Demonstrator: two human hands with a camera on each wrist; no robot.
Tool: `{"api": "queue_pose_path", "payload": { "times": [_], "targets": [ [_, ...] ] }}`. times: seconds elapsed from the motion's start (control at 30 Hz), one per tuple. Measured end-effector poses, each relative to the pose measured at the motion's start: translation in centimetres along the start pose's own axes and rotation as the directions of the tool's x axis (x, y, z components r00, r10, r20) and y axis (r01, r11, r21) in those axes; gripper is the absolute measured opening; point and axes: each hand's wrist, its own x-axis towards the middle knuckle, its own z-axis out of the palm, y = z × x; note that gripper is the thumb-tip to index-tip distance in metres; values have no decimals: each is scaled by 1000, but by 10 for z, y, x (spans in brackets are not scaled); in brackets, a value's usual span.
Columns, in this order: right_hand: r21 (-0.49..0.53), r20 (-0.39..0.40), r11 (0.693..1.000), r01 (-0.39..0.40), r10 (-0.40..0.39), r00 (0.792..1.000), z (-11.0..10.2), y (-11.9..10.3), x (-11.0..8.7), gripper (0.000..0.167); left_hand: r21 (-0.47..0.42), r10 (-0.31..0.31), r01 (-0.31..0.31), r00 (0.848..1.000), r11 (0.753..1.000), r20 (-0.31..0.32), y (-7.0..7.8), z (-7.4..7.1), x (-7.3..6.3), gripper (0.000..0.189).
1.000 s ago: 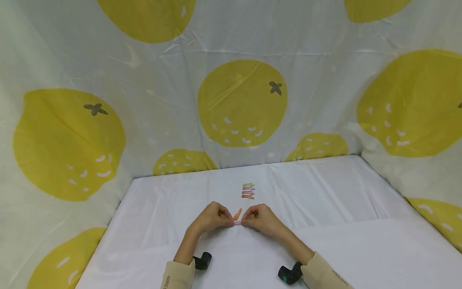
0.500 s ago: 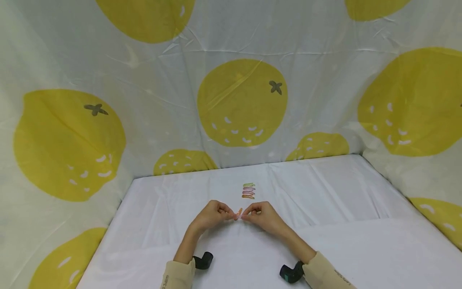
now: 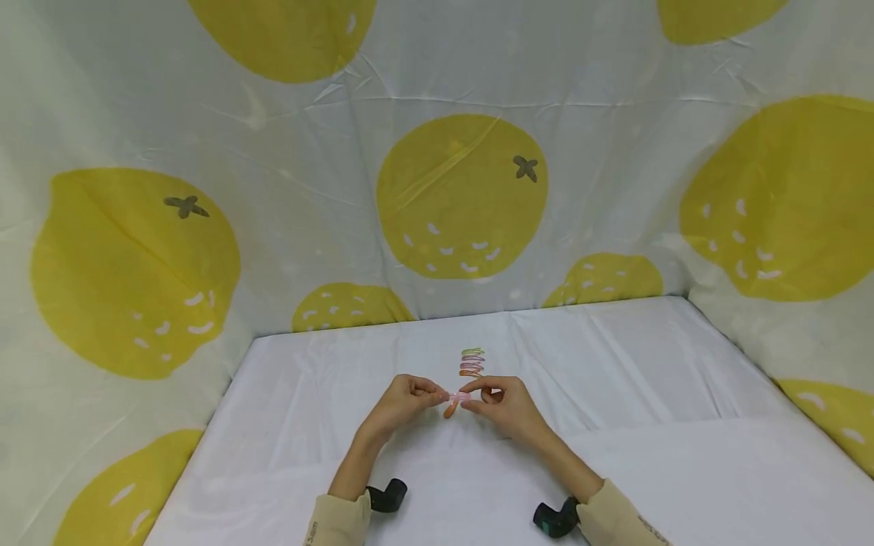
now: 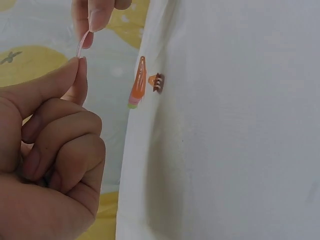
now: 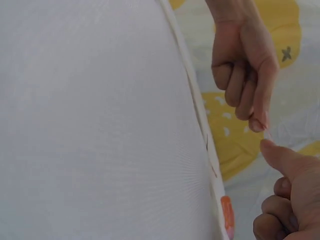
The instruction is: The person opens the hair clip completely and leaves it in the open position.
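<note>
A small pink hair clip (image 3: pixel 460 396) is held up off the table between the two hands. My left hand (image 3: pixel 401 399) pinches one end of it between thumb and forefinger, the other fingers curled in. At the opposite end, thumb and forefinger of my right hand (image 3: pixel 507 405) pinch the clip. The left wrist view shows it as a thin pink strip (image 4: pixel 83 44) bridging both sets of fingertips. An orange hair clip (image 3: pixel 451 410) lies on the table just below the hands. Fingers hide much of the pink clip.
Beyond the hands, several snap hair clips (image 3: pixel 471 362) in green, pink and orange lie in a row. In the left wrist view a small brown-and-orange toothed piece (image 4: pixel 158 82) sits near them. A white cloth covers the table (image 3: pixel 307 417); a lemon-print curtain (image 3: pixel 273 227) surrounds it.
Both hands have lifted the pink clip from the table and moved slightly away from the body. The orange clip, earlier beyond the fingertips, now shows below them.
</note>
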Motion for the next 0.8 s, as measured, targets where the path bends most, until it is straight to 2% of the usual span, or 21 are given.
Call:
{"api": "queue_pose_path", "payload": {
  "times": [0.13,0.23,0.37,0.47,0.8],
  "targets": [
    [3,-38,997,77,-77,996,0,3,-1,16,-40,4,-3,1000,999,14,-2,1,2,22],
    [18,-47,995,102,-101,994,0,4,-1,17,-37,51,-51,999,998,-8,-3,1,3,21],
    [27,-59,996,81,-79,995,-1,2,-1,16,-46,135,-138,989,989,-51,-3,3,5,20],
    [29,-70,998,61,-59,996,-2,1,0,16,-55,164,-169,983,984,-77,-3,3,6,18],
    [67,-98,998,10,-3,995,-3,1,1,20,-76,174,-183,979,980,-108,0,6,5,17]
  ]
}}
